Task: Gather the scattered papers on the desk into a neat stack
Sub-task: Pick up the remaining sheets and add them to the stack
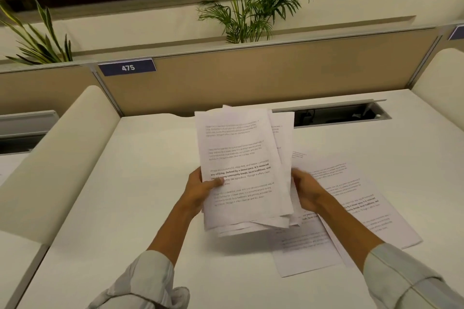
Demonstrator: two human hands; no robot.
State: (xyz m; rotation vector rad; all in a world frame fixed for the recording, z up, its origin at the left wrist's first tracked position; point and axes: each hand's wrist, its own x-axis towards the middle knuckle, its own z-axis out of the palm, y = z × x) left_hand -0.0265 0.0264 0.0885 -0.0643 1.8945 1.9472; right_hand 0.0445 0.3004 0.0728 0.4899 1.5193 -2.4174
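Note:
I hold an uneven bundle of printed white papers (241,158) upright above the white desk (140,183). My left hand (200,190) grips its left edge, thumb on the front sheet. At the right edge my right hand (307,189) clasps the bundle, fingers hidden behind it. The bundle's sheets are misaligned, with corners sticking out at the top and bottom. On the desk to the right lie loose sheets: one (356,198) under my right forearm and another (301,251) nearer me, overlapping.
A tan partition (251,78) with a blue "475" label (127,67) closes the back of the desk. An open cable slot (339,115) sits at the back right. Cream curved dividers (62,158) flank both sides. Plants stand behind the partition.

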